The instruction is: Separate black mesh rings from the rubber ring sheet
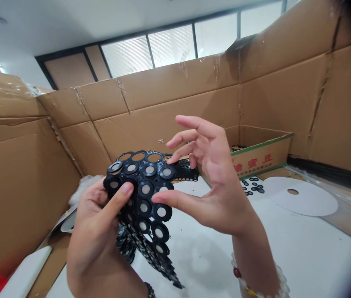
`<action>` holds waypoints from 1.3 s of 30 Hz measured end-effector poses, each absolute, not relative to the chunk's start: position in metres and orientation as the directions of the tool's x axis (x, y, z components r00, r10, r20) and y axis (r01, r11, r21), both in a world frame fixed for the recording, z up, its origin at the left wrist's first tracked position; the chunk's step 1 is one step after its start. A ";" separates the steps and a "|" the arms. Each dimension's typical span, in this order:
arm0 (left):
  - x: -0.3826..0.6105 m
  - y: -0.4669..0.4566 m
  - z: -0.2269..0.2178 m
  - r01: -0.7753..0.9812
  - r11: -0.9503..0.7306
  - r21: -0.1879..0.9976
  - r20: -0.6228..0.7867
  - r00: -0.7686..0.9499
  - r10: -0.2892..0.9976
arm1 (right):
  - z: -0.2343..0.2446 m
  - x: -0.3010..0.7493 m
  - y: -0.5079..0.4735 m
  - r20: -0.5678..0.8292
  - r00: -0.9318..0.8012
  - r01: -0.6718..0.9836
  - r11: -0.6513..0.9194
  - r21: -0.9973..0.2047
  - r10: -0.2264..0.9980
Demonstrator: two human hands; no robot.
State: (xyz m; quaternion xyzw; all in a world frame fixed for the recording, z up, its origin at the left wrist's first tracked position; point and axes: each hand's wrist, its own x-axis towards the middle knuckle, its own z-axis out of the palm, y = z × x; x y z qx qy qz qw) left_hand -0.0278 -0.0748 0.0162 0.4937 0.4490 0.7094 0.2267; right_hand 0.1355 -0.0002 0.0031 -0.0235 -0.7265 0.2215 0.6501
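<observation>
A flexible black sheet of joined rings [146, 188] hangs in front of me, most rings holding a pale round centre; the top row of rings has see-through holes. My left hand [101, 219] grips its left side, thumb pressed on the face and fingers behind. The lower part droops in folds toward the table. At its right edge is my right hand [209, 174], fingers spread and curved. Its thumb tip lies at the rings, touching or just in front; I cannot tell which. Beyond the hands lies another black ring mesh [187, 170].
Tall cardboard walls [175, 95] surround the white table [256, 252]. At the right stand an open carton [260, 159] with green edges, several loose black round pieces [252, 186] and a white disc [306, 198] with a central hole. A clear plastic bag [85, 188] sits left.
</observation>
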 end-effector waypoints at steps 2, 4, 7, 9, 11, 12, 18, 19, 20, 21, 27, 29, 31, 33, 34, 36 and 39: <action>-0.025 -0.077 0.016 0.098 -0.482 0.871 0.477 -0.412 0.777 | 0.003 0.135 -0.001 0.927 -0.160 -0.258 0.892 -0.372 0.340; -0.023 -0.078 0.015 0.087 -0.472 0.877 0.465 -0.397 0.791 | 0.004 0.135 -0.001 0.910 -0.190 -0.253 0.877 -0.408 0.369; -0.020 -0.078 0.015 0.122 -0.467 0.876 0.481 -0.302 0.823 | 0.004 0.133 0.001 0.861 -0.288 -0.240 0.839 -0.488 0.419; -0.019 -0.077 0.015 0.160 -0.468 0.869 0.493 -0.225 0.840 | 0.004 0.131 0.002 0.813 -0.375 -0.252 0.795 -0.552 0.446; -0.019 -0.075 0.015 0.194 -0.471 0.861 0.503 -0.182 0.845 | 0.005 0.129 0.002 0.765 -0.443 -0.265 0.747 -0.610 0.467; -0.020 -0.074 0.015 0.204 -0.481 0.853 0.515 -0.176 0.839 | 0.005 0.129 0.001 0.748 -0.465 -0.271 0.728 -0.630 0.473; -0.018 -0.076 0.012 0.195 -0.522 0.831 0.550 -0.139 0.824 | 0.003 0.132 0.000 0.671 -0.572 -0.386 0.567 -0.728 0.472; -0.018 -0.076 0.012 0.209 -0.520 0.828 0.549 -0.120 0.827 | 0.003 0.134 0.001 0.661 -0.594 -0.411 0.533 -0.739 0.459; -0.017 -0.076 0.013 0.234 -0.516 0.824 0.548 -0.101 0.830 | 0.002 0.135 0.001 0.655 -0.610 -0.428 0.510 -0.746 0.447; -0.017 -0.074 0.013 0.265 -0.504 0.822 0.541 -0.091 0.836 | 0.002 0.136 0.002 0.651 -0.618 -0.429 0.504 -0.749 0.442; -0.015 -0.062 0.018 0.363 -0.463 0.808 0.504 -0.019 0.864 | 0.004 0.130 0.006 0.601 -0.515 -0.128 0.639 -0.759 0.611; -0.015 -0.061 0.017 0.358 -0.472 0.805 0.509 -0.009 0.861 | 0.004 0.127 0.010 0.572 -0.541 -0.144 0.602 -0.785 0.616; -0.017 -0.062 0.015 0.352 -0.489 0.798 0.524 -0.007 0.851 | 0.003 0.125 0.015 0.564 -0.611 -0.248 0.542 -0.803 0.555; -0.019 -0.064 0.013 0.338 -0.516 0.787 0.549 -0.001 0.836 | 0.002 0.123 0.019 0.599 -0.653 -0.366 0.499 -0.785 0.463; -0.020 -0.064 0.012 0.328 -0.528 0.784 0.557 0.003 0.830 | 0.002 0.123 0.021 0.622 -0.650 -0.406 0.494 -0.769 0.436; -0.023 -0.064 0.010 0.308 -0.540 0.783 0.563 0.017 0.826 | 0.001 0.122 0.022 0.649 -0.631 -0.432 0.502 -0.749 0.426; -0.025 -0.063 0.007 0.279 -0.558 0.782 0.572 0.034 0.819 | 0.001 0.119 0.021 0.661 -0.604 -0.436 0.510 -0.742 0.445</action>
